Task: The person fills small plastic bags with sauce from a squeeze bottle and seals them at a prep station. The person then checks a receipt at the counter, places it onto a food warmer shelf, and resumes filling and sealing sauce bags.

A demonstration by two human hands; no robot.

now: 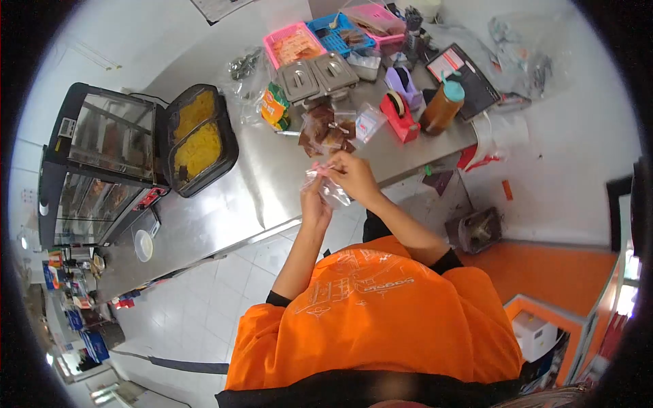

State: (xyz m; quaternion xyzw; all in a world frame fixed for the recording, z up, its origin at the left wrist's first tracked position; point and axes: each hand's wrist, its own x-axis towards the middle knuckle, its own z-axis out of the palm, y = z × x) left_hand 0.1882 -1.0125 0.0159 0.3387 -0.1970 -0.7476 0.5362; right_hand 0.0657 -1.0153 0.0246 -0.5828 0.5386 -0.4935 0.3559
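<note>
A small clear plastic bag (335,194) is between my two hands, just off the front edge of the steel counter (248,183). My left hand (315,205) is closed on its left side. The fingers of my right hand (355,178) pinch the bag near its top. A small pink patch shows at the fingertips; I cannot make out what it is. On the counter just beyond my hands lies a pile of small clear packets (318,132) with brown contents. A clear packet with a printed label (369,122) rests to their right.
A red tape dispenser (401,124), a purple one (405,87) and a brown bottle (442,109) stand right. Lidded steel containers (316,76), a yellow-green pack (274,105) and coloured baskets (294,45) sit behind. Left are a black tray of yellow food (197,153) and a glass display warmer (102,156).
</note>
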